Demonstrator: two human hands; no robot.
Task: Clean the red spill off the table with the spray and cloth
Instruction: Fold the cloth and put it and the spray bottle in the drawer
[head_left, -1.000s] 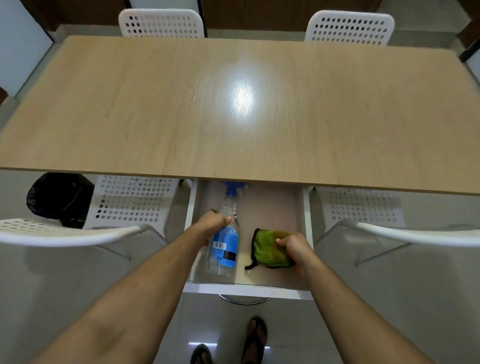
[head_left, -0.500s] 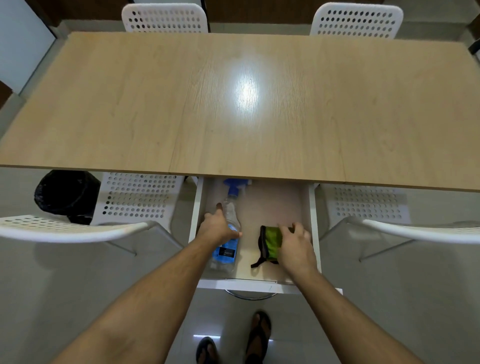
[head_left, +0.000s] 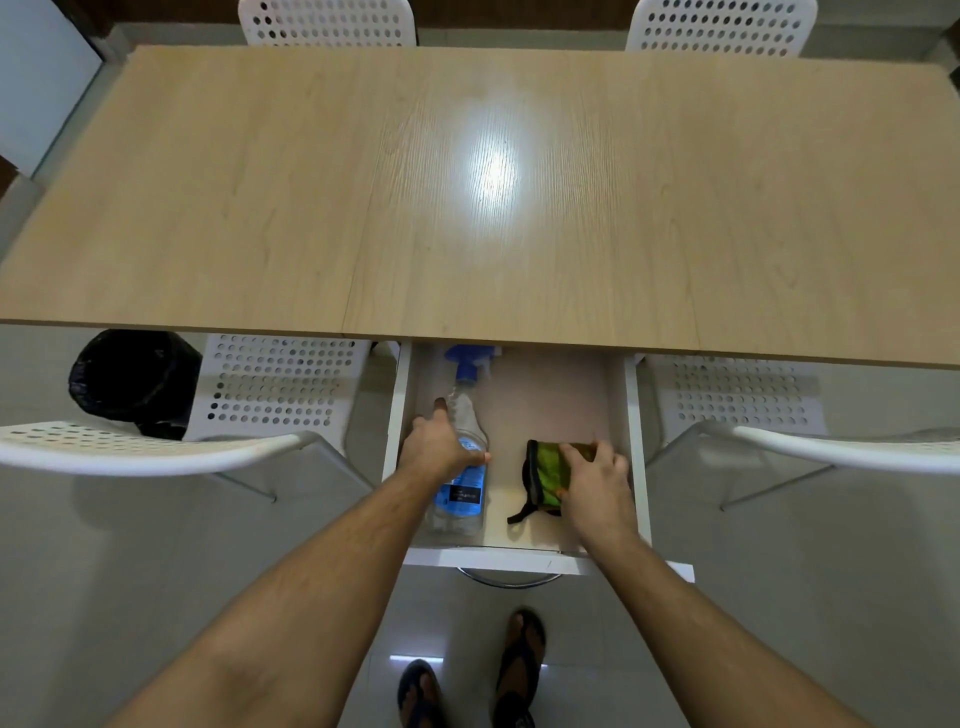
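So we're standing at the near edge of the counter with the drawer pulled out under it, lower middle of the frame. No red spill shows anywhere on the wood from here, so our guess is the wiping is either done or hasn't begun; can't say which.

The spray bottle lies flat along the left side of the drawer, its long axis running up the frame, blue nozzle tucked just under the counter edge and its base toward us. Our left hand sits on top of its middle, fingers draped over the barrel, index pointing up toward the neck. Looks like a loose resting touch rather than a real wrap, though the underside is hidden.

The green cloth is folded on the right side of the drawer, well apart from the bottle, and our right hand covers it, fingers curled over its far edge and thumb at the near corner.

Each hand is on its own item, so no reaching across. Any lift of the bottle has to draw back toward us first so the nozzle clears the counter edge.
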